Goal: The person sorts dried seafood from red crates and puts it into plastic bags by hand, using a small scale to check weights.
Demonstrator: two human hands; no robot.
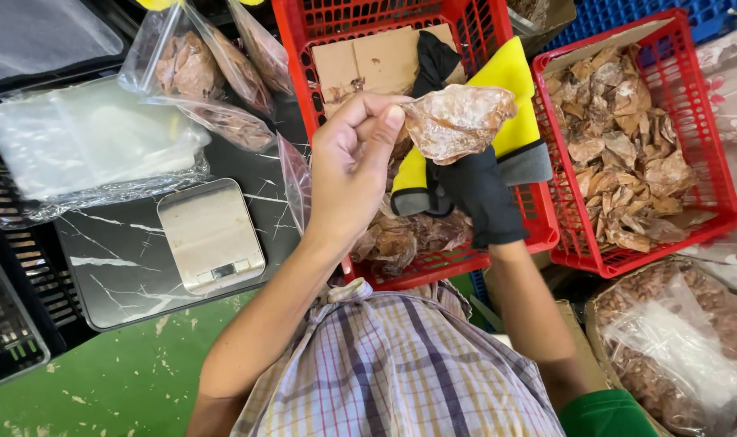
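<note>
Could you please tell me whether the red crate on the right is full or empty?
Partly full. The red crate holds a heap of brown dried pieces covering its floor, but the heap stays below the rim, with the upper walls bare.

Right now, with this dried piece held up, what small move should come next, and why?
Probably lower the dried piece toward the small scale. The left hand pinches it above the red crate, the gloved right hand is behind it, and the scale's plate looks bare.

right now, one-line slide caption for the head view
Bare left hand and gloved right hand hold a brown dried piece above a red crate.
</note>
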